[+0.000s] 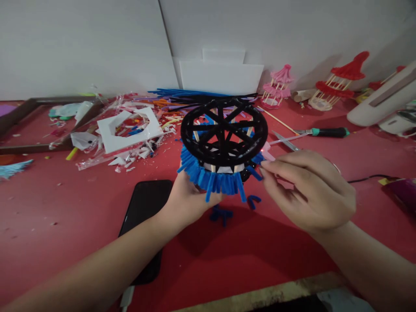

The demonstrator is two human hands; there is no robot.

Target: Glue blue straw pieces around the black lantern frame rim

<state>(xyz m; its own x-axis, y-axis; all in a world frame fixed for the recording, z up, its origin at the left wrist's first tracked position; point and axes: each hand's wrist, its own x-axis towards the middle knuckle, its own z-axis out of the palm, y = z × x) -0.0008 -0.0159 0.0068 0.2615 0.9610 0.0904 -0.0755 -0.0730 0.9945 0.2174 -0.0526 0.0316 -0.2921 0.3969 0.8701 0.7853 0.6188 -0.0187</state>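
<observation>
A small craft tower stands raised in the middle, with a black spoked pipe-cleaner wheel [224, 125] on top. Pale sticks join the wheel to a lower ring fringed with blue pipe-cleaner pieces [224, 183]. From below and the left, my left hand [191, 195] is wrapped round the tower's base; some of its fingers are hidden. At the right of the fringe, my right hand [305, 186] pinches the end of a short blue pipe-cleaner piece [256, 173]. Loose blue bits [222, 214] lie on the red table below.
A black phone [152, 203] lies left of the tower. Behind are a white cut-out board [130, 130], scraps and pipe cleaners [195, 92]. To the right are scissors [289, 141], green-black handled pliers [328, 132], a pink tower [281, 82] and a red tower [341, 80].
</observation>
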